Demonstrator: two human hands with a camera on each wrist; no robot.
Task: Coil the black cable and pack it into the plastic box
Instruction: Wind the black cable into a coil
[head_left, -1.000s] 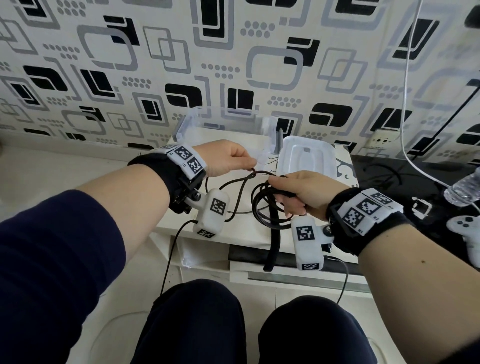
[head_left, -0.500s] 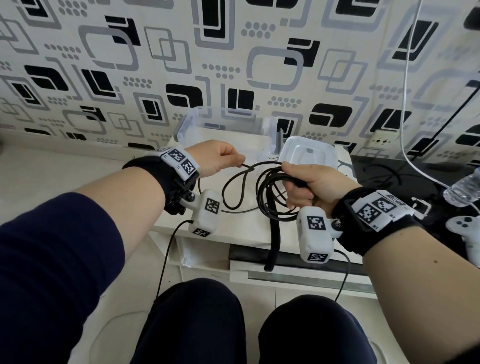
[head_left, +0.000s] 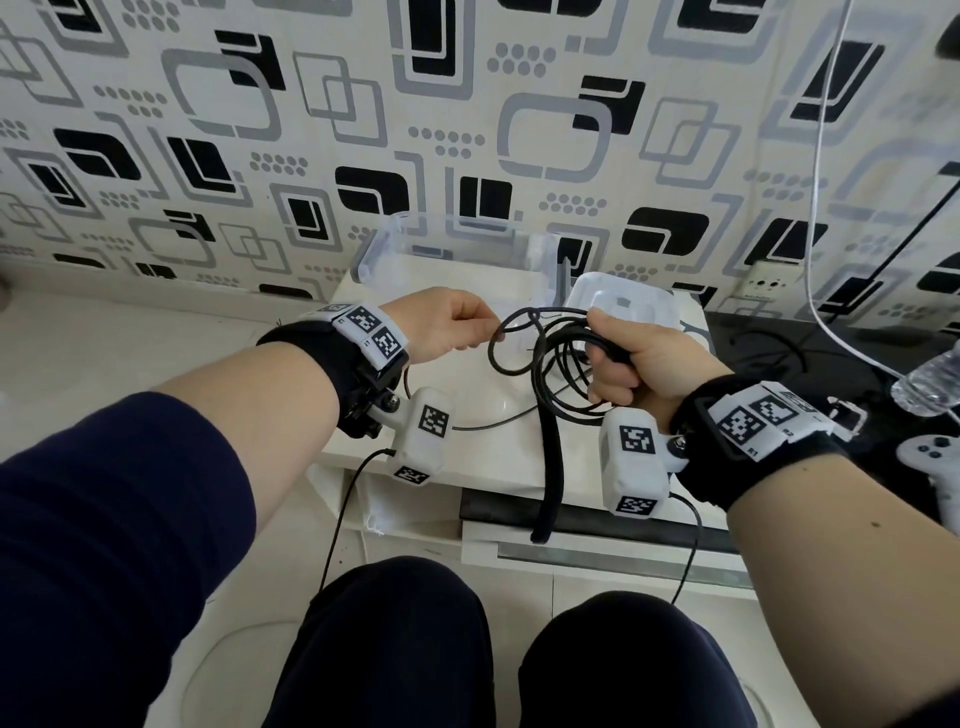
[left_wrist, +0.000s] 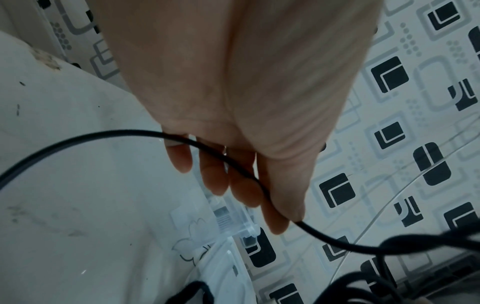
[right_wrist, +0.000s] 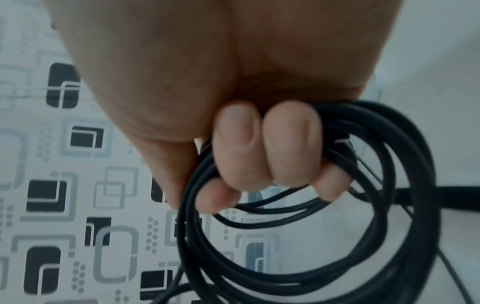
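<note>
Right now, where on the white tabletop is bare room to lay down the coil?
Bare tabletop lies between the left hand and right hand, before the plastic box. Crowded: the lid behind the black cable.

The right hand has risen from low over the bench to frame centre-right, lifting the coiled black cable upright in its grip, while the left hand has drawn its pinched strand leftward.

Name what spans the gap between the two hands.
In the head view, one strand of the black cable runs from left hand to right hand.
</note>
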